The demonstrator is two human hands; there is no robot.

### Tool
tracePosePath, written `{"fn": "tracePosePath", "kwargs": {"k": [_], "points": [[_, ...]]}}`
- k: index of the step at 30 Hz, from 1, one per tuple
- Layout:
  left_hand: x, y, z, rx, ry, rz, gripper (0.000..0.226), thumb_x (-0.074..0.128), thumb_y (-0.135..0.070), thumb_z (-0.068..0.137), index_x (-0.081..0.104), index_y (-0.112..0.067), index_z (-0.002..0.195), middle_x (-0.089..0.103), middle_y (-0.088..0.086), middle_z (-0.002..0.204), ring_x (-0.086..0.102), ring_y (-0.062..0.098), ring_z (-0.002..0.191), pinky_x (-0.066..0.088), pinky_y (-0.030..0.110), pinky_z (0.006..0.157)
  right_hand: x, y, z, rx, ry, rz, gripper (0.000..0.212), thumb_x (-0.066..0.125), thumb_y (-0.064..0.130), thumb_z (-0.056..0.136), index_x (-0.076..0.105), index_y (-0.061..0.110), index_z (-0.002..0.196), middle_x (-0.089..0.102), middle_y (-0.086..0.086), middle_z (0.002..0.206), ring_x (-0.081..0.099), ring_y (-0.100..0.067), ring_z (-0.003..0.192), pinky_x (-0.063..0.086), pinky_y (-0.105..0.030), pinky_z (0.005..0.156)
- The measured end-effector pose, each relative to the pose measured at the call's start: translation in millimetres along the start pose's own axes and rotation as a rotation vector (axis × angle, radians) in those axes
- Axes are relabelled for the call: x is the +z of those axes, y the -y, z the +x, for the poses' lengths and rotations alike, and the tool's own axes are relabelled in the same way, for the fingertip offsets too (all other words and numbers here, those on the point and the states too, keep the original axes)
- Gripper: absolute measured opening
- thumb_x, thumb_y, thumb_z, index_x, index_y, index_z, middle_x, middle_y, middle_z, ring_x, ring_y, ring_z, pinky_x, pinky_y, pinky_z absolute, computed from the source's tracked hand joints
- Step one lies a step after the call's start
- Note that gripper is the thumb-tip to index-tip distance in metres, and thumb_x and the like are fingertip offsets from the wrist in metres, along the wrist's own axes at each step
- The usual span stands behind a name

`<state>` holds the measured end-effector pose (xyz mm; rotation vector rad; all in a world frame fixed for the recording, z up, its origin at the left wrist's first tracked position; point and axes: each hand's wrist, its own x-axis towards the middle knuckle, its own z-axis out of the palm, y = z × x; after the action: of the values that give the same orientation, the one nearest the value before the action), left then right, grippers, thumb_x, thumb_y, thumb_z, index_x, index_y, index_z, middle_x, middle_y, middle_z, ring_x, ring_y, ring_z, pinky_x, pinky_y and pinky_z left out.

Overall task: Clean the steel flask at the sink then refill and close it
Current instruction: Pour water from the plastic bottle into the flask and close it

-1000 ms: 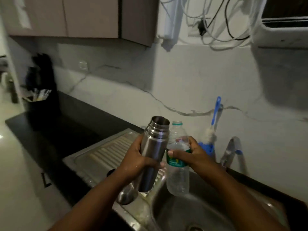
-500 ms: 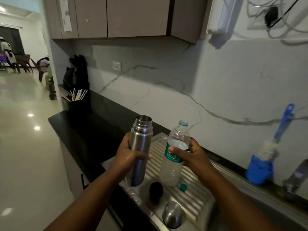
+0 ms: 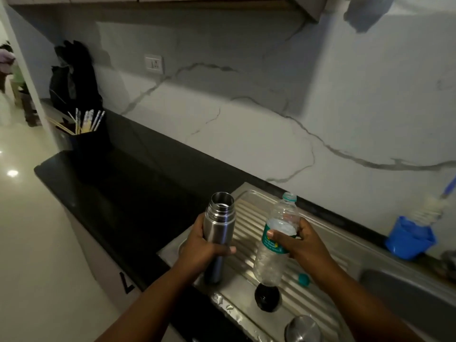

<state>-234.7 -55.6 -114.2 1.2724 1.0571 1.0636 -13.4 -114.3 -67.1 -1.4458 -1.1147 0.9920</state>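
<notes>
My left hand (image 3: 200, 248) grips the steel flask (image 3: 218, 225) round its middle, upright and uncapped, above the ribbed steel drainboard (image 3: 318, 233). Just to its right my right hand (image 3: 301, 243) holds a clear plastic water bottle (image 3: 271, 260) with a green label, also open at the top and tilted slightly. On the drainboard below lie the flask's black stopper (image 3: 267, 297), its steel cup lid (image 3: 302, 329) and the small teal bottle cap (image 3: 304, 279).
A blue holder (image 3: 408, 240) with a bottle brush (image 3: 434, 206) stands at the wall on the right. The sink basin (image 3: 404, 287) lies at the far right. A black countertop (image 3: 123, 183) stretches left to a dark holder of sticks (image 3: 86, 134).
The view has swung left and down, away from the basin. Both hands with flask and bottle now hover over the drainboard, a little farther apart.
</notes>
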Motion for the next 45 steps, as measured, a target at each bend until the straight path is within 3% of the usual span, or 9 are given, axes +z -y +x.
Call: {"fn": "tracePosePath", "kwargs": {"k": [9, 14, 16, 18, 22, 26, 29, 36, 45], "points": [[-1, 10, 8, 0.017, 0.101, 0.067, 0.085, 0.088, 0.002, 0.055, 0.047, -0.037, 0.118, 0.060, -0.004, 0.121, 0.059, 0.017, 0.111, 0.052, 0.038, 0.092, 8, -7, -5, 0.048, -0.039, -0.025, 0.046, 0.078, 0.021, 0.071, 0.054, 0.027, 0.110, 0.066, 0.002, 0.104, 0.067, -0.014, 0.091, 0.055, -0.023, 0.068], [-3, 7, 4, 0.014, 0.130, 0.198, 0.094, 0.089, -0.012, 0.062, 0.031, -0.038, 0.130, 0.052, -0.009, 0.124, 0.052, 0.019, 0.121, 0.047, 0.017, 0.086, 2, -2, -11, 0.038, -0.053, -0.022, 0.048, 0.078, 0.025, 0.067, 0.055, 0.029, 0.109, 0.066, 0.000, 0.106, 0.067, -0.016, 0.094, 0.057, -0.030, 0.075], [1, 2, -8, 0.056, -0.015, 0.308, 0.113, 0.091, -0.035, 0.058, 0.015, -0.040, 0.141, 0.035, -0.001, 0.146, 0.033, 0.027, 0.139, 0.037, 0.030, 0.107, 0, 4, -12, 0.026, -0.049, 0.002, 0.050, 0.077, 0.024, 0.066, 0.055, 0.027, 0.111, 0.066, -0.001, 0.107, 0.066, -0.016, 0.094, 0.057, -0.031, 0.077], [7, -10, -19, 0.429, -0.259, 0.492, 0.120, 0.082, -0.056, 0.059, 0.004, -0.033, 0.147, 0.008, -0.001, 0.158, 0.010, 0.035, 0.146, 0.015, 0.053, 0.117, -3, 9, -13, 0.028, -0.062, 0.034, 0.057, 0.077, 0.028, 0.060, 0.056, 0.025, 0.112, 0.066, -0.004, 0.108, 0.067, -0.020, 0.096, 0.056, -0.041, 0.084], [34, -42, -36, 1.263, -0.279, 0.511, 0.078, 0.073, -0.044, 0.073, 0.030, -0.018, 0.133, 0.029, -0.003, 0.145, 0.040, 0.028, 0.128, 0.042, 0.055, 0.095, -8, 19, -13, -0.029, -0.093, 0.045, 0.058, 0.076, 0.033, 0.062, 0.058, 0.021, 0.116, 0.070, -0.004, 0.108, 0.069, -0.019, 0.094, 0.057, -0.040, 0.083], [84, -56, -45, 0.627, 0.119, 0.444, 0.095, 0.072, -0.060, 0.067, 0.015, -0.042, 0.142, 0.032, -0.020, 0.140, 0.032, -0.011, 0.128, 0.030, 0.016, 0.108, -12, 32, -11, -0.027, -0.046, 0.114, 0.058, 0.070, 0.049, 0.066, 0.059, 0.020, 0.116, 0.071, -0.006, 0.107, 0.070, -0.019, 0.092, 0.057, -0.036, 0.075], [108, -46, -29, 0.174, 0.259, 0.083, 0.083, 0.086, -0.048, 0.056, 0.035, -0.053, 0.122, 0.062, -0.013, 0.119, 0.064, 0.001, 0.103, 0.054, 0.034, 0.093, -27, 28, -6, 0.073, 0.122, 0.149, 0.083, 0.051, 0.083, 0.063, 0.060, 0.023, 0.121, 0.069, -0.009, 0.112, 0.067, -0.027, 0.103, 0.052, -0.045, 0.088], [112, -27, -24, 0.000, 0.205, 0.038, 0.053, 0.082, -0.007, 0.073, 0.047, -0.031, 0.105, 0.066, 0.001, 0.102, 0.065, 0.001, 0.076, 0.050, 0.017, 0.060, -84, -51, 13, 0.128, 0.007, -0.632, 0.010, 0.058, 0.027, 0.091, 0.068, 0.025, 0.092, 0.066, 0.007, 0.090, 0.058, -0.004, 0.076, 0.046, -0.024, 0.072], [112, -14, -32, -0.113, 0.195, 0.073, 0.057, 0.079, -0.005, 0.076, 0.047, -0.022, 0.120, 0.066, 0.008, 0.107, 0.068, 0.022, 0.094, 0.056, 0.026, 0.074, -73, -127, 15, 0.036, 0.096, -1.080, 0.031, 0.062, 0.037, 0.087, 0.062, 0.032, 0.118, 0.061, 0.005, 0.114, 0.059, -0.007, 0.098, 0.050, -0.022, 0.087]]}}
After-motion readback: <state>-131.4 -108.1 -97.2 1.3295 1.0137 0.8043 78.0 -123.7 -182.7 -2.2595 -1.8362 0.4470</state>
